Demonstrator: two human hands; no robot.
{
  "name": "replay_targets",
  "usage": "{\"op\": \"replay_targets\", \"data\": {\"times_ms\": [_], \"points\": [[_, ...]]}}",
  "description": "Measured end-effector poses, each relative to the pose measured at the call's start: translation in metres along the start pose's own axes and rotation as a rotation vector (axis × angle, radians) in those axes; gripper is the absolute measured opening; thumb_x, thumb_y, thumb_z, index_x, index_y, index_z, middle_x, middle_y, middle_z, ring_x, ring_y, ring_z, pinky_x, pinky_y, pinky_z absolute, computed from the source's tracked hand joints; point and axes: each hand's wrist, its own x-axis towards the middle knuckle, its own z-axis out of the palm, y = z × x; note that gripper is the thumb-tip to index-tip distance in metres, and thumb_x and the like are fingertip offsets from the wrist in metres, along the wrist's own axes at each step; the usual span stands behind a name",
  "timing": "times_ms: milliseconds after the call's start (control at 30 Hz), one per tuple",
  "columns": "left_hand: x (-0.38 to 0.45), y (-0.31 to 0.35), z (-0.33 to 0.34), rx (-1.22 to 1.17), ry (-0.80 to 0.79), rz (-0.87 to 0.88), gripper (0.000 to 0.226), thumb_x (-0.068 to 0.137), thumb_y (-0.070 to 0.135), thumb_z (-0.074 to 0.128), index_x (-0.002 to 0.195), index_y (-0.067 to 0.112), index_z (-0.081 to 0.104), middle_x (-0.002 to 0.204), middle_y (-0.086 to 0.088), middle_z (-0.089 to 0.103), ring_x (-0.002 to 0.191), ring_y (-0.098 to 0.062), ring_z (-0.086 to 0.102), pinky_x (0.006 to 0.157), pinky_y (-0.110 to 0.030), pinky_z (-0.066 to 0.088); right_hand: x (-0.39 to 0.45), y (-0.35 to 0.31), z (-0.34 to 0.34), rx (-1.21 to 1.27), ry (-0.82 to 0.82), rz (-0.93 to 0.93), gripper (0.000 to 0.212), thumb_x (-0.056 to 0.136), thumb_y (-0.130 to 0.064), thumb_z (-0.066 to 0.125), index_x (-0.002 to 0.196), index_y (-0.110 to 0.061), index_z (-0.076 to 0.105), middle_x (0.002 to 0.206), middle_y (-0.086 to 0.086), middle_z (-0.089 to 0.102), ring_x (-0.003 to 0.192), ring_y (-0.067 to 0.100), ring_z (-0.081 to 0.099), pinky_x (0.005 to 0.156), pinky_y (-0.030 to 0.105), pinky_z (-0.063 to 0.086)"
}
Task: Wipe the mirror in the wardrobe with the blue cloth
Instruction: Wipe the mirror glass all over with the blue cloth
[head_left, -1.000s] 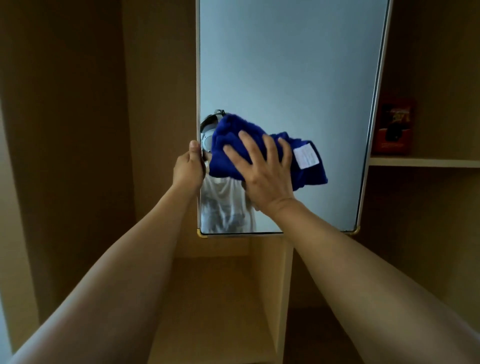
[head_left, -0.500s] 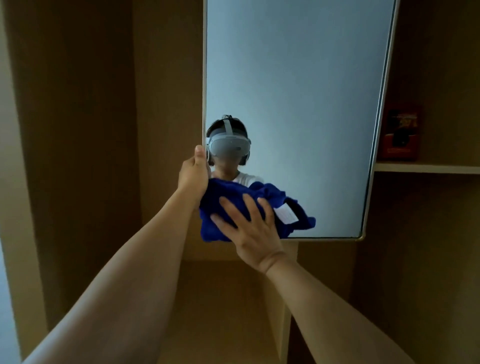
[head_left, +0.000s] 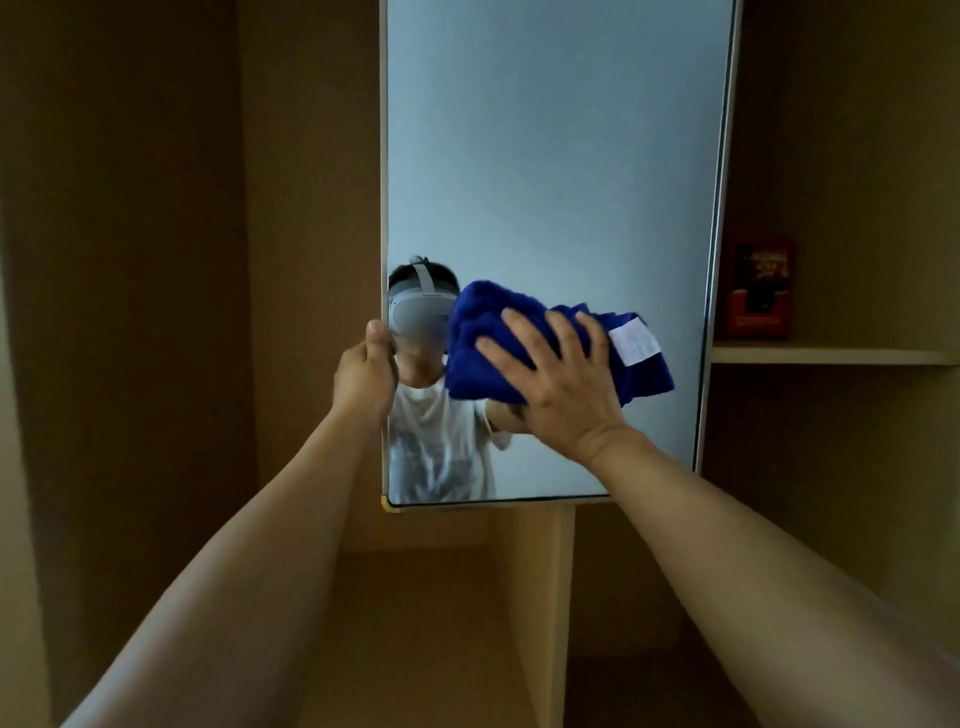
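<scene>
A tall mirror (head_left: 550, 156) in a thin pale frame hangs in the wooden wardrobe. My right hand (head_left: 558, 382) presses the bunched blue cloth (head_left: 644, 376) flat against the lower glass, fingers spread over it. A white label shows on the cloth's right end. My left hand (head_left: 363, 376) grips the mirror's left edge, thumb up along the frame. The glass reflects a person in a white shirt wearing a headset.
A red box (head_left: 759, 286) stands on a wooden shelf (head_left: 831, 356) to the right of the mirror. A vertical divider panel (head_left: 558, 613) runs down below the mirror. Wardrobe walls close in on the left and right.
My right hand has carried the cloth from the mirror's bottom left corner up and to the right across the glass. My left hand keeps its hold on the frame.
</scene>
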Motion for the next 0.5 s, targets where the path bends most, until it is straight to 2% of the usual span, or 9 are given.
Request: {"op": "replay_targets", "data": {"times_ms": [67,200,333,500], "points": [[0.002,-0.003,0.0,-0.034,-0.003,-0.003,0.053,0.098,0.053,0.027,0.066,0.017,0.05,0.063,-0.005,0.05,0.07,-0.026,0.049,0.07,-0.038,0.04,0.018,0.012,-0.002,-0.007,-0.007,0.125,0.072,0.068,-0.028,0.07,0.135,-0.027,0.046,0.139,0.009,0.047,0.116,0.037,0.039,0.1,0.056,0.025],[0.002,-0.005,0.002,-0.025,0.019,-0.002,0.057,0.097,0.054,0.026,0.065,0.014,0.05,0.063,-0.007,0.052,0.066,-0.025,0.05,0.07,-0.039,0.042,0.03,0.011,-0.005,-0.018,-0.007,0.338,0.062,0.081,-0.025,0.062,0.14,-0.026,0.043,0.141,0.01,0.044,0.117,0.036,0.041,0.099,0.057,0.029],[0.001,-0.003,0.001,0.021,0.04,0.011,0.055,0.098,0.052,0.024,0.065,0.016,0.05,0.066,-0.006,0.054,0.073,-0.028,0.053,0.074,-0.041,0.044,-0.013,-0.016,-0.005,0.003,-0.024,0.36,0.064,0.081,-0.03,0.06,0.141,-0.025,0.04,0.144,0.011,0.041,0.119,0.037,0.04,0.099,0.056,0.027],[0.001,-0.005,0.002,0.027,0.031,-0.007,0.059,0.095,0.059,0.023,0.063,0.016,0.049,0.064,-0.008,0.053,0.058,-0.022,0.047,0.064,-0.038,0.04,-0.052,-0.029,-0.007,0.043,-0.094,0.336,0.063,0.081,-0.043,0.042,0.141,-0.027,0.034,0.144,0.008,0.033,0.119,0.035,0.039,0.099,0.055,0.025]]}}
